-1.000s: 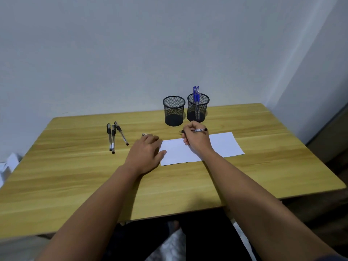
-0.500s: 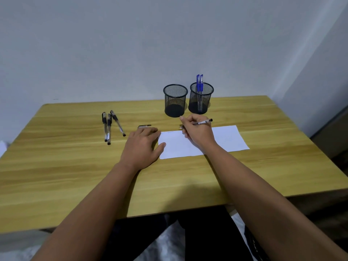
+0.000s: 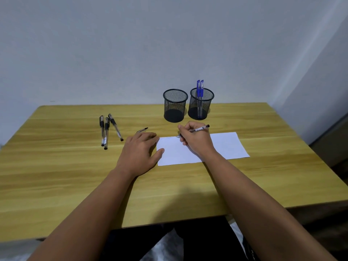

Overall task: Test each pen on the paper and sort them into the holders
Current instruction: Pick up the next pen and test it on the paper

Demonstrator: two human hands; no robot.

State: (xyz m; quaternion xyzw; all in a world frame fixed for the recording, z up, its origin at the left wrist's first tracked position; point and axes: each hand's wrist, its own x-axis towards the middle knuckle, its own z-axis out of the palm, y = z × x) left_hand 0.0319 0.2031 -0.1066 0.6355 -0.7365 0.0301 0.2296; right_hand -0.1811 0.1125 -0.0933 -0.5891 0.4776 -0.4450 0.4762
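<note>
My right hand (image 3: 195,139) grips a black pen (image 3: 200,128) with its tip on the top edge of a white paper (image 3: 227,146). Faint scribbles show on the paper near the tip. My left hand (image 3: 140,152) lies flat, fingers spread, pressing the paper's left edge. A black pen cap (image 3: 142,130) lies just beyond its fingers. Three black pens (image 3: 106,131) lie side by side at the left. Two black mesh holders stand at the back: the left holder (image 3: 175,105) looks empty, the right holder (image 3: 201,103) has two blue pens (image 3: 200,91) upright in it.
The wooden table (image 3: 56,176) stands against a pale wall, with a corner of the room at the right. The table's near edge runs just above my lap.
The camera view shifted a little. My right hand has moved the pen slightly along the paper's top edge, and the pen cap beyond my left hand shows more clearly.
</note>
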